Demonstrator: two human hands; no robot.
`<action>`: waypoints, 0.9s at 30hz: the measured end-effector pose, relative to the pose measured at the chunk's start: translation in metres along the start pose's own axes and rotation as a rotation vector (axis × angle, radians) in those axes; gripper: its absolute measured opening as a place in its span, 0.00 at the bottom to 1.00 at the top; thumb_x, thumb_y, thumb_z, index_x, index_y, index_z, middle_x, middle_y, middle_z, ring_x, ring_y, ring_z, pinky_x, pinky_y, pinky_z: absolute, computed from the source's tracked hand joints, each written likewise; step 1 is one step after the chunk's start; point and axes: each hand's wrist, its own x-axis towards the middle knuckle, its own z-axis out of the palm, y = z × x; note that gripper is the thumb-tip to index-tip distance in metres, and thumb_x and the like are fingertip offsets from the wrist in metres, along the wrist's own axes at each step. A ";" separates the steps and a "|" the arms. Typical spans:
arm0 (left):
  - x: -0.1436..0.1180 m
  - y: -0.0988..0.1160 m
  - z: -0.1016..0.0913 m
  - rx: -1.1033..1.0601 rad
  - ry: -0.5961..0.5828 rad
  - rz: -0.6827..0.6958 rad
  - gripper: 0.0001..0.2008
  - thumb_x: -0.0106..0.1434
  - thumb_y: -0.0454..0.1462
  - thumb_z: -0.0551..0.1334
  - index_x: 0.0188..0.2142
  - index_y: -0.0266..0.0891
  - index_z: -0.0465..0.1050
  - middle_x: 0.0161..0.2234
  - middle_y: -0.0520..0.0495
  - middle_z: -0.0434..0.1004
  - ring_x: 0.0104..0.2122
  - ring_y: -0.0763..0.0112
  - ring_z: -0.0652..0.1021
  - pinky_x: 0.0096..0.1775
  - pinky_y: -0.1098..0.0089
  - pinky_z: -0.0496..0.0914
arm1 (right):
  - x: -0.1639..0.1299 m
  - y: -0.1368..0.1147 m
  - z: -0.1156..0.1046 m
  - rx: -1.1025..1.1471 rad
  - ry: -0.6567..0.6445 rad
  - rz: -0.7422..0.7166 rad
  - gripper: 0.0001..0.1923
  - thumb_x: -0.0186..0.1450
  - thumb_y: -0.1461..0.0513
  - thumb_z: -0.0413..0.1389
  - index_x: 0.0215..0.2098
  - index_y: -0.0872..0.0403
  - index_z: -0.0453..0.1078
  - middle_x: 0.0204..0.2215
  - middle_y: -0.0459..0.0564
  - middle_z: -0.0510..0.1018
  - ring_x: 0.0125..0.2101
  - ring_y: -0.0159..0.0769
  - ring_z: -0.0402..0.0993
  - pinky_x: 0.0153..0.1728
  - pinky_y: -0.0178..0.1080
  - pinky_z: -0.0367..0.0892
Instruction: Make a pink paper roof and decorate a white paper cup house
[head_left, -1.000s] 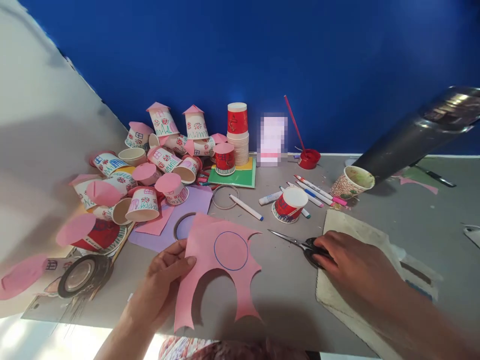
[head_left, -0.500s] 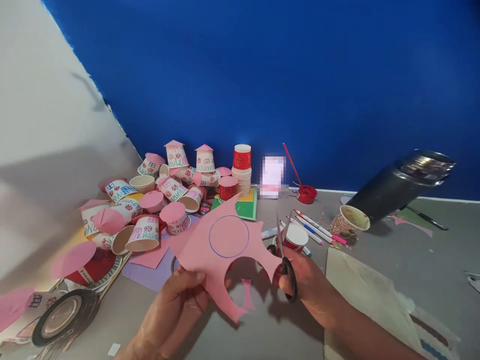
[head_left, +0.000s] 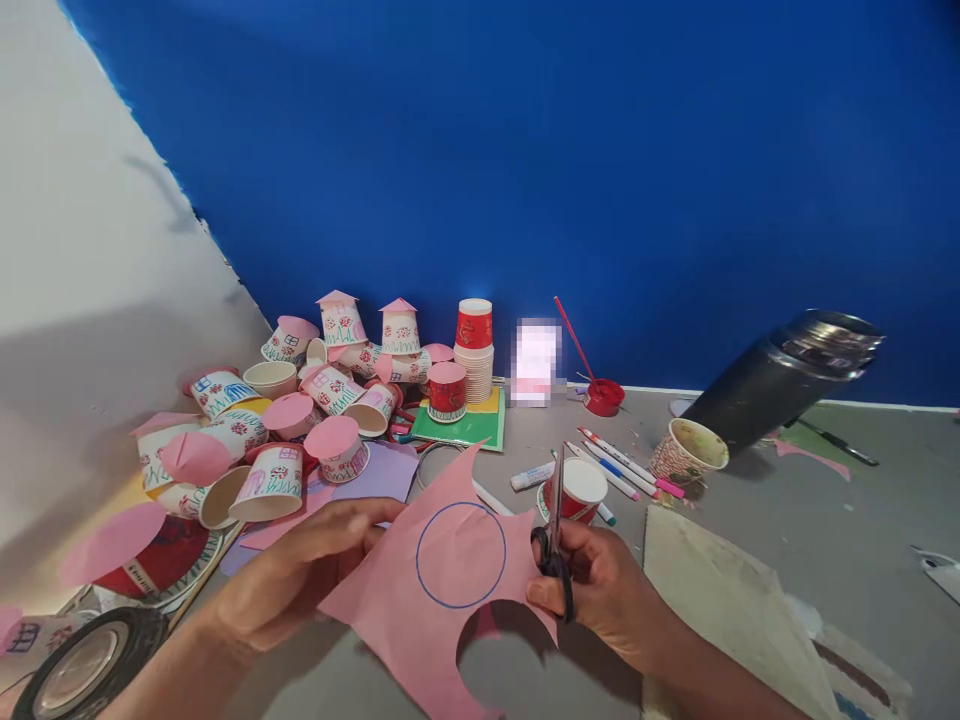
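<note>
A pink paper sheet with a blue drawn circle and round cut-outs hangs above the table. My right hand is closed on black-handled scissors, whose blades point up. Its thumb also pinches the sheet's right part. At the sheet's left edge, my left hand is loosely curved with its fingers apart. The sheet overlaps part of this hand, hiding some fingertips, and no thumb presses on the sheet's face. Just behind the scissors stands a red and white paper cup.
Decorated paper cups with pink tops are heaped at the left. A cup stack stands behind. Markers, a glue stick, a patterned cup, a dark flask and a cloth lie rightward. A tape roll is front left.
The pink sheet has turned and come lower and nearer. My left hand has loosened from its thumb pinch and shifted left and up. My right thumb now overlaps the sheet.
</note>
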 end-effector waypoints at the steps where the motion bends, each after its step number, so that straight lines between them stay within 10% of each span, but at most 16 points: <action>1: 0.005 0.004 0.003 0.070 -0.121 -0.099 0.18 0.54 0.44 0.76 0.40 0.33 0.86 0.34 0.39 0.88 0.33 0.55 0.85 0.33 0.68 0.77 | 0.000 -0.001 0.000 -0.013 0.008 -0.008 0.17 0.50 0.57 0.71 0.26 0.54 0.68 0.22 0.39 0.66 0.26 0.27 0.59 0.28 0.32 0.56; 5: 0.024 0.007 0.010 0.175 -0.233 -0.211 0.13 0.52 0.41 0.78 0.31 0.34 0.85 0.30 0.41 0.87 0.26 0.67 0.83 0.28 0.75 0.74 | -0.002 0.005 -0.002 0.029 0.049 -0.038 0.21 0.51 0.51 0.73 0.32 0.54 0.72 0.24 0.40 0.68 0.25 0.28 0.60 0.27 0.32 0.58; 11: 0.036 -0.004 0.004 -0.181 -0.031 0.056 0.14 0.52 0.38 0.78 0.37 0.33 0.86 0.32 0.37 0.88 0.26 0.62 0.85 0.31 0.70 0.79 | -0.004 0.017 -0.005 0.107 -0.039 -0.113 0.35 0.57 0.32 0.62 0.39 0.55 0.71 0.30 0.49 0.78 0.25 0.30 0.65 0.28 0.35 0.61; 18: 0.039 -0.026 0.014 -0.294 0.064 0.072 0.15 0.56 0.37 0.76 0.42 0.30 0.85 0.37 0.34 0.88 0.33 0.54 0.87 0.33 0.66 0.80 | -0.005 0.021 0.006 -0.054 -0.147 0.052 0.25 0.59 0.41 0.64 0.28 0.53 0.68 0.21 0.41 0.67 0.21 0.27 0.54 0.24 0.34 0.52; 27: 0.029 -0.048 0.037 -0.235 0.116 0.142 0.19 0.62 0.42 0.73 0.50 0.37 0.82 0.43 0.38 0.88 0.38 0.55 0.87 0.40 0.63 0.80 | -0.009 0.028 0.012 -0.215 -0.130 0.082 0.21 0.63 0.46 0.55 0.20 0.50 0.65 0.18 0.43 0.66 0.20 0.31 0.54 0.29 0.38 0.64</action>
